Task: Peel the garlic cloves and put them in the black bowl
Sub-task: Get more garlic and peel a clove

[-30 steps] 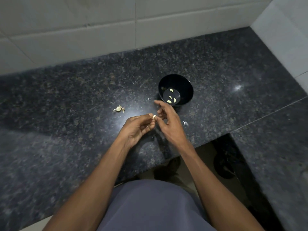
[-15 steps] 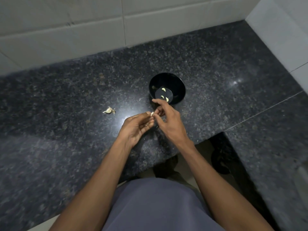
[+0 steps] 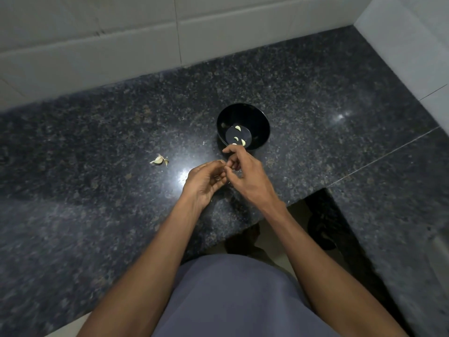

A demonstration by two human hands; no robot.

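Observation:
The black bowl (image 3: pixel 265 125) stands on the dark granite counter and holds three peeled cloves (image 3: pixel 238 128). Just in front of it my two hands meet fingertip to fingertip above the counter. My left hand (image 3: pixel 205 182) has its fingers curled inward and holds a small garlic clove, which the fingers almost entirely hide. My right hand (image 3: pixel 249 176) pinches at the same spot with thumb and forefinger, its knuckles near the bowl's front rim. A piece of unpeeled garlic (image 3: pixel 159 160) with papery skin lies on the counter to the left of my hands.
The granite counter (image 3: pixel 97 142) runs back to a white tiled wall (image 3: pixel 121 45) and a tiled side wall at the right. Its front edge steps back in a cut-out (image 3: pixel 323 215) below my right forearm. Tiny skin flecks lie by the bowl.
My hands stay joined in front of the bowl, with the fingers working closer together. The white tip of the clove seen between the fingertips earlier is now covered.

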